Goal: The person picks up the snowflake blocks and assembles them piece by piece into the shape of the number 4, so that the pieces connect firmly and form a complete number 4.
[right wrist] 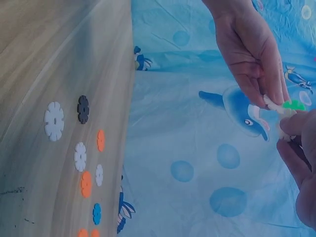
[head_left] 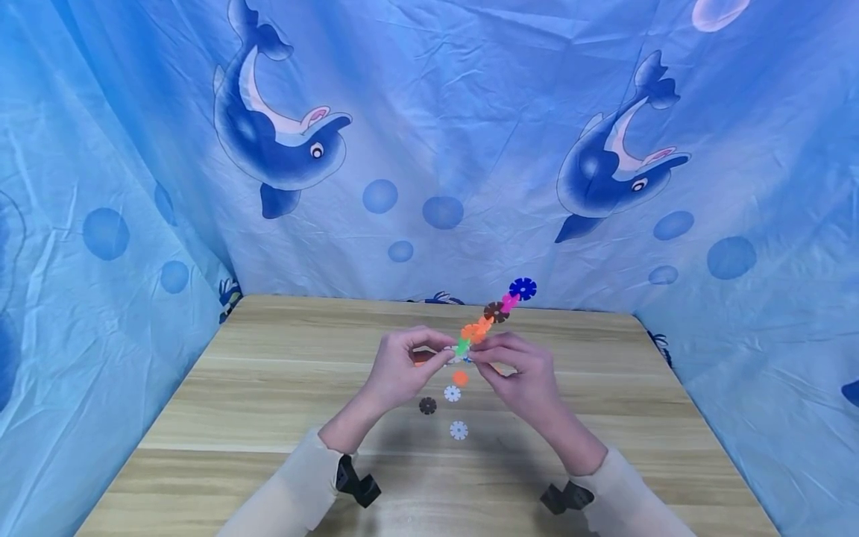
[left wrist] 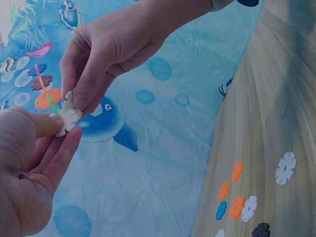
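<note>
Both hands meet above the wooden table at a chain of slotted snowflake discs. It slants up and right from a green disc (head_left: pixel 462 347) through orange discs (head_left: pixel 478 329), a brown disc (head_left: pixel 496 312) and a pink disc (head_left: pixel 510 302) to a dark blue disc (head_left: pixel 523 289). My left hand (head_left: pixel 403 363) pinches a white disc (left wrist: pixel 69 120) next to the green one, thumb on its face. My right hand (head_left: pixel 526 367) pinches a second white disc (left wrist: pixel 69 100) between thumb and fingers; the two white discs overlap at their edges.
On the table (head_left: pixel 282 418) below the hands lie loose discs: two white discs (head_left: pixel 458 430) (head_left: pixel 452 393), a dark brown disc (head_left: pixel 427 406) and an orange disc (head_left: pixel 459 378). A blue disc (right wrist: pixel 97 214) and further orange ones lie beyond. A dolphin-print curtain (head_left: pixel 443 112) surrounds the table.
</note>
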`<state>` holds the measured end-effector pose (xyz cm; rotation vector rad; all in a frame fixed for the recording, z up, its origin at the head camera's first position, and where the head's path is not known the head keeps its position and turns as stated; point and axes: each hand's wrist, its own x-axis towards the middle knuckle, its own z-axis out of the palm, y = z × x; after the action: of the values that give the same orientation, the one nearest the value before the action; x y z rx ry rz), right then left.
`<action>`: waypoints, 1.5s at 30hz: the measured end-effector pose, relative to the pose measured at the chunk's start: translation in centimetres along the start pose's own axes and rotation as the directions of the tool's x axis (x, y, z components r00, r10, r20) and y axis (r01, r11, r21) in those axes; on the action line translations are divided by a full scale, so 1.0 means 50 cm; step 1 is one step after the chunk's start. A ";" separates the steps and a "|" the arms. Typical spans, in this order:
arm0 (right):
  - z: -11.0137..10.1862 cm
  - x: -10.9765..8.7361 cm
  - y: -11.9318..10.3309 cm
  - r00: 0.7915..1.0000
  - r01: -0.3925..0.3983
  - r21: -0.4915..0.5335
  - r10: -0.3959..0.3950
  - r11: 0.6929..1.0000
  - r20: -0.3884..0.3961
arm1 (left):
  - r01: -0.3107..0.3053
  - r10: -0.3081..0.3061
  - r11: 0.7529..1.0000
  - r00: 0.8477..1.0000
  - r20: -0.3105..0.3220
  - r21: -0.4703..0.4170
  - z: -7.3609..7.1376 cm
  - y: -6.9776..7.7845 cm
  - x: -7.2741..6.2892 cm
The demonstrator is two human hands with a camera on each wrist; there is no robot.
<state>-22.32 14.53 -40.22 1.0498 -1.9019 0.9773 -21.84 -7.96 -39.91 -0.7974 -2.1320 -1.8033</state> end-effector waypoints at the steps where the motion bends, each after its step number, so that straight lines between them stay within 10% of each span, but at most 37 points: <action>1: -0.001 -0.001 0.000 1.000 0.010 -0.006 -0.010 1.000 0.003 | -0.003 0.003 1.000 1.000 0.000 0.007 0.000 0.000 -0.001; 28: -0.001 0.017 -0.003 0.950 0.299 -0.086 -0.305 0.950 -0.070 | -0.014 0.014 0.999 1.000 -0.006 -0.038 0.010 0.009 -0.003; 39: 0.004 -0.007 0.007 0.972 0.185 -0.117 -0.199 0.976 -0.123 | 0.022 -0.029 0.998 0.991 -0.128 -0.056 -0.004 0.008 0.002; 42: 0.006 -0.034 0.013 0.998 0.067 -0.134 -0.069 0.989 -0.008 | 0.022 -0.032 0.997 0.989 -0.147 -0.069 -0.010 0.009 0.005; 45: 0.014 -0.066 0.020 0.981 -0.053 -0.161 0.082 0.986 0.179 | 0.021 -0.032 0.997 0.988 -0.149 -0.079 -0.013 0.009 0.006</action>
<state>-22.07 15.36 -43.63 1.0193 -2.1405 0.7756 -21.97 -8.48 -39.24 -0.6315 -1.9984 -1.9049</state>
